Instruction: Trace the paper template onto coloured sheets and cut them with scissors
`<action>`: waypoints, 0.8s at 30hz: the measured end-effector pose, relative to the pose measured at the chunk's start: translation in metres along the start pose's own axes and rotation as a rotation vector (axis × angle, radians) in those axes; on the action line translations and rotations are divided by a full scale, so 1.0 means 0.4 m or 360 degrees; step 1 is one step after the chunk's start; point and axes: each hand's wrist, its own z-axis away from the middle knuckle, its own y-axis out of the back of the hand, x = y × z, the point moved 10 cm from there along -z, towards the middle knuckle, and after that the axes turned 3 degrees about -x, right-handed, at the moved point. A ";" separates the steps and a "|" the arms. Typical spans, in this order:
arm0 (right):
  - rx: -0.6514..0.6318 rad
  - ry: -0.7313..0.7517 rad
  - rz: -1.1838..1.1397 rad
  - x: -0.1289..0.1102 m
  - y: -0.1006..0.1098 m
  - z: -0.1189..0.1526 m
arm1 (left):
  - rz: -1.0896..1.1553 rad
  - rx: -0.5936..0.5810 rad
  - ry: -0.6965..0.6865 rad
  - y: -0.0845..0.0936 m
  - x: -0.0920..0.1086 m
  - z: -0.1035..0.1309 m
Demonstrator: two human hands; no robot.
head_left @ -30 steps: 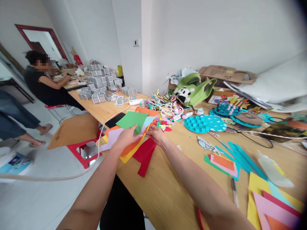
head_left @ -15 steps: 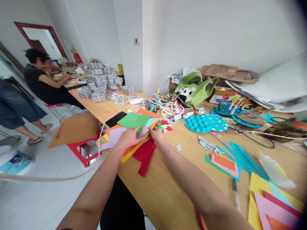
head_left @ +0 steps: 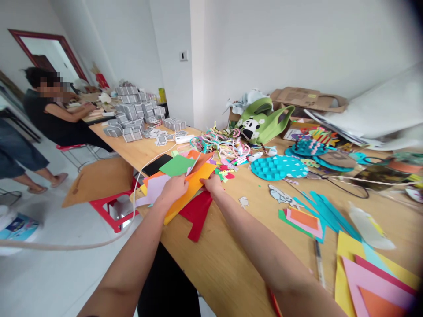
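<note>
My left hand [head_left: 176, 190] is closed on the raised edges of several coloured sheets in a pile, its fingertips partly hidden. My right hand [head_left: 213, 183] pinches the edge of a yellow-orange sheet [head_left: 190, 191], which stands tilted between my hands. Left of it in the pile lie a green sheet [head_left: 177, 166] and a lilac sheet [head_left: 156, 189]. Dark red pieces [head_left: 200, 215] lie on the table just below the yellow-orange sheet. I cannot tell whether the sheets are paper or felt.
Tangled craft strips [head_left: 221, 143] and a green panda bag [head_left: 264, 123] are behind my hands. Turquoise discs [head_left: 277, 168], a pen [head_left: 319, 262] and more coloured sheets [head_left: 343, 251] lie right. A white cable [head_left: 135, 198] crosses the left edge. Another person [head_left: 56, 116] sits far left.
The yellow-orange sheet has been tilted up and now shows more of its face. My left fingers have curled around sheet edges; my right hand has shifted slightly left. The view has turned a little right.
</note>
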 end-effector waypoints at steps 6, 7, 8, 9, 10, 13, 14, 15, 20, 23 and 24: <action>0.0035 0.0046 0.0069 0.012 0.012 -0.019 | 0.0000 -0.0013 0.0053 0.020 -0.011 0.004; 0.0040 0.0061 0.0089 0.010 0.012 -0.019 | 0.0000 -0.0013 0.0049 0.023 -0.011 0.004; 0.0045 0.0076 0.0114 0.008 0.012 -0.018 | -0.0001 -0.0016 0.0044 0.026 -0.010 0.004; 0.0055 0.0089 0.0146 0.004 0.012 -0.016 | -0.0002 -0.0022 0.0037 0.026 -0.010 0.003; 0.0071 0.0100 0.0186 0.000 0.014 -0.013 | -0.0005 -0.0029 0.0029 0.026 -0.010 0.002; 0.0149 0.0114 0.0331 -0.018 0.021 0.002 | -0.0016 -0.0048 0.0014 0.020 -0.010 -0.003; 0.0184 0.0113 0.0380 -0.026 0.024 0.008 | -0.0021 -0.0054 0.0009 0.018 -0.010 -0.003; 0.0220 0.0111 0.0428 -0.033 0.026 0.015 | -0.0024 -0.0062 0.0002 0.015 -0.009 -0.003; 0.0387 0.0087 0.0592 -0.061 0.034 0.042 | -0.0038 0.0067 -0.0025 0.023 -0.003 0.005; 0.0404 0.0080 0.0587 -0.063 0.034 0.046 | -0.0052 0.0231 -0.0064 0.040 -0.001 0.009; 0.0385 0.0074 0.0564 -0.061 0.032 0.044 | -0.0069 0.0269 -0.0087 0.042 0.000 0.010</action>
